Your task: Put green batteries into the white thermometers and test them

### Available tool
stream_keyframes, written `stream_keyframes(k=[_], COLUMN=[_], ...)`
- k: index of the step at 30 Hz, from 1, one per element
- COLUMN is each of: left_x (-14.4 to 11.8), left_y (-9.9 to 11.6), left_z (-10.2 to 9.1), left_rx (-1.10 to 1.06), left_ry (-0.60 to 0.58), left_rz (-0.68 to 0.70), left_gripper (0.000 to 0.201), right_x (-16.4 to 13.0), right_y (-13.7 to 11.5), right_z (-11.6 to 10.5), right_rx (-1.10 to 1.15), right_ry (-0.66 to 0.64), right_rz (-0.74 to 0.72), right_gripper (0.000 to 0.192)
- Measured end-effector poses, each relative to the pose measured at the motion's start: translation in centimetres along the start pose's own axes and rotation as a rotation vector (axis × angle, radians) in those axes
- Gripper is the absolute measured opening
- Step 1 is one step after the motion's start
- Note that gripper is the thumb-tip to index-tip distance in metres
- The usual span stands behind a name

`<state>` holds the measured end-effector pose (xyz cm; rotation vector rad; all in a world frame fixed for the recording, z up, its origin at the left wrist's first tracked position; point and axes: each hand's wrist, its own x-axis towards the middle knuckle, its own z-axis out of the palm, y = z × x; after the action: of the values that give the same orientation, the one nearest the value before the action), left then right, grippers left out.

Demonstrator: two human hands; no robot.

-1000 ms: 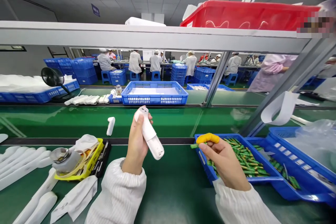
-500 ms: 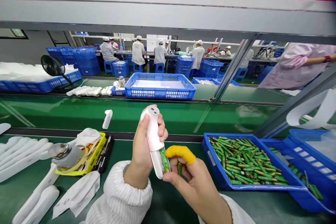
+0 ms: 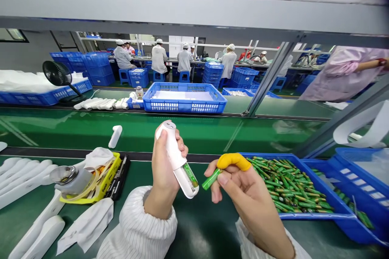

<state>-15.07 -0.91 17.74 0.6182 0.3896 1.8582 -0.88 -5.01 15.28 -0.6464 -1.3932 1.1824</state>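
My left hand point(image 3: 165, 166) is closed around a white handheld device point(image 3: 173, 145), tilted with its lower end toward the right. That end has an open battery bay, where a green battery point(image 3: 190, 175) lies. Just right of the bay, my right hand point(image 3: 240, 182) pinches a second green battery point(image 3: 211, 179) between thumb and forefinger, apart from the device. A yellow finger cot point(image 3: 234, 162) covers that forefinger. Beyond this hand, a blue bin point(image 3: 316, 216) holds a heap of green batteries point(image 3: 298, 184), partly hidden by the hand.
At left are white device bodies point(image 3: 21, 182), a metal-topped bottle point(image 3: 71, 180), a yellow tray point(image 3: 111, 174), black pens point(image 3: 120, 178) and a cloth point(image 3: 88, 222). A white part point(image 3: 115, 136) rests on the green belt point(image 3: 69, 129). Beyond stand a blue crate point(image 3: 185, 107) and a fan point(image 3: 57, 75).
My right hand has moved right, away from the device, and the battery in its fingers now shows fully. The device has tilted further, its lower end swinging right.
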Motion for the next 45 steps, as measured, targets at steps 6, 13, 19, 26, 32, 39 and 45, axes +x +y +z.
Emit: stream_keyframes(k=[6,13,19,26,32,39,45], left_x=[-1.6,-1.5,-0.9,-0.6,-1.0,0.7,1.0], left_y=[-1.2,-0.8,-0.6,-0.2,0.0,0.5,-0.3], left_z=[0.5,0.3,0.0,-0.2,-0.2,-2.0,-2.3], left_rx=[0.040,-0.052,-0.054,0.078,0.228,0.240,0.231], left_ry=[-0.005,0.154,0.173,-0.304,-0.408,-0.542,-0.580], left_rz=[-0.042,0.001,0.076,-0.102,-0.191,-0.267,-0.209], left_gripper=[0.042,0.030,0.024,0.043,0.039,0.051,0.056], right_x=[-0.4,-0.8,-1.1,-0.3,-0.3,0.0,-0.5], right_y=[2.0,2.7,3.2,3.1,1.8,0.8,1.0], right_z=[1.5,2.3,2.7,0.9,0.1,0.9,1.0], right_rx=[-0.360,-0.653,-0.666,-0.414,-0.177,0.131,0.061], right_ry=[0.215,-0.029,-0.036,0.176,0.144,0.074,-0.018], right_rz=[-0.172,-0.428,-0.443,-0.252,-0.016,0.174,0.251], right_gripper=[0.017,0.038,0.044,0.032,0.031,0.038,0.051])
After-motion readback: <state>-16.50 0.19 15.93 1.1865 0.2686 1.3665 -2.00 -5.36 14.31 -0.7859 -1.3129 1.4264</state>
